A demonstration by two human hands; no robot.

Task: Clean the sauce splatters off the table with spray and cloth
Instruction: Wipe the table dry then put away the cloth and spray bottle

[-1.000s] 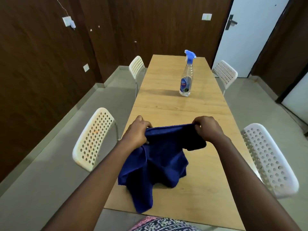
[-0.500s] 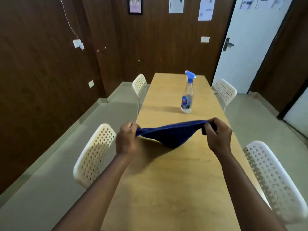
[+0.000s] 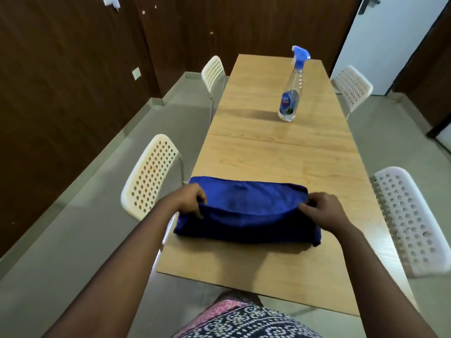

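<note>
A dark blue cloth (image 3: 246,211) lies folded in a wide band across the near part of the long wooden table (image 3: 275,154). My left hand (image 3: 189,201) pinches its left end and my right hand (image 3: 322,209) pinches its right end, both fingers on the upper fold. A clear spray bottle (image 3: 291,93) with a blue trigger head stands upright farther up the table, well beyond both hands. I cannot make out any sauce splatters on the wood.
White perforated chairs flank the table: one at near left (image 3: 151,181), one at near right (image 3: 410,220), one at far left (image 3: 213,71), one at far right (image 3: 353,86). Dark wood walls stand left and behind; a white door (image 3: 390,32) is at the far right.
The cloth was held stretched in the air between both hands; now it lies folded flat on the table with my hands lowered onto its ends. The view tilted downward.
</note>
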